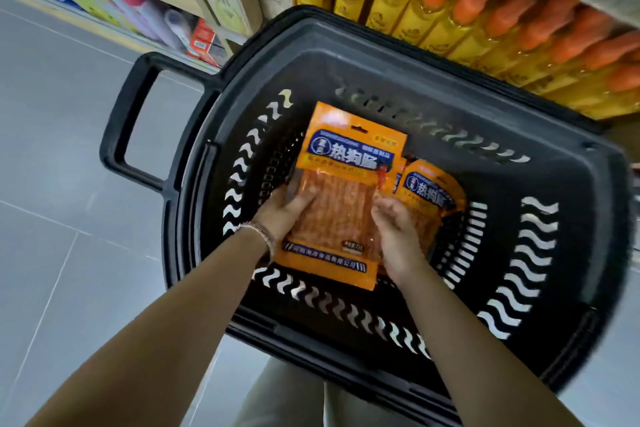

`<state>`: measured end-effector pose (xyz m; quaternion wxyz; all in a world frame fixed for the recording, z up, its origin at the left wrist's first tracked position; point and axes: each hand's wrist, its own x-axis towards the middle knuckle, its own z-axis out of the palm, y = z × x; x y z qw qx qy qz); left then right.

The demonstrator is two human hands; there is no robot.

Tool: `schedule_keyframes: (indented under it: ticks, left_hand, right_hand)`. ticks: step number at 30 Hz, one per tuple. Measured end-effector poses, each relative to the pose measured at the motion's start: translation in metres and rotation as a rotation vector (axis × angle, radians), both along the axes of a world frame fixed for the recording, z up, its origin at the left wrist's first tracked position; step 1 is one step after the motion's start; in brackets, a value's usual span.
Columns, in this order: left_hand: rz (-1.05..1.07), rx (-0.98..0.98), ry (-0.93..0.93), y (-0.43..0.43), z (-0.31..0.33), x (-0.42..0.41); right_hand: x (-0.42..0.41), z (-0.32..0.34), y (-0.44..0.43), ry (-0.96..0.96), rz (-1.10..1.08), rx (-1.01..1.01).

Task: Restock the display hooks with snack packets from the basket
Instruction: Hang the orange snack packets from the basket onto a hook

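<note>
Left hand [287, 213] grips a snack packet [343, 191] above the basket [381, 55]; right hand [398, 236] apparently pinches its far edge, second packet [433, 191] just beyond.

white "热狗肠" on blue across the top snack packet [341, 198], same characters on the second packet [431, 192] beside it, smaller print too blurred to read

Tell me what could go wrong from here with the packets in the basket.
1. The left hand holds the top packet only by its left edge; it may slip or bend.
2. The second packet lies partly under it and may be dragged along.
</note>
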<state>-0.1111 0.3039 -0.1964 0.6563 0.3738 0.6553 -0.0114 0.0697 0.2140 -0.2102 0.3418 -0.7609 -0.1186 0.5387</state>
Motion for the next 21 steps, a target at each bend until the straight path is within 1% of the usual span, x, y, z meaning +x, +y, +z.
schedule_keyframes:
  ticks: [1,2,3,5,7,10,12,18,21]
  left_hand:
    - [0.063,-0.047,-0.070,0.001,0.003,-0.001]
    - [0.080,-0.035,-0.090,0.002,0.004,-0.003]
    - [0.076,0.017,-0.059,0.003,0.005,-0.006]
    - [0.047,0.174,0.096,0.006,0.004,-0.012]
    - [0.005,0.270,0.224,0.007,-0.001,-0.021]
    - [0.023,0.241,0.264,0.006,-0.005,-0.029]
    - [0.028,0.223,0.258,0.006,-0.009,-0.027]
    - [0.086,0.149,0.222,0.008,-0.013,-0.027]
    - [0.077,0.157,0.217,0.010,-0.013,-0.025]
  right_hand:
    - [-0.001,0.001,0.002,0.053,0.059,-0.010]
    - [-0.002,0.001,0.004,0.094,0.108,-0.015]
    - [-0.003,0.000,0.007,0.125,0.134,-0.016]
    - [-0.002,-0.008,0.013,0.139,0.123,-0.037]
    - [0.000,-0.021,0.017,0.096,0.074,-0.098]
    - [-0.004,-0.042,0.024,-0.009,0.104,-0.196]
    - [-0.007,-0.057,0.032,-0.031,0.131,-0.242]
    - [-0.025,-0.084,0.060,-0.073,0.134,-0.292]
    - [-0.027,-0.088,0.061,-0.107,0.081,-0.271]
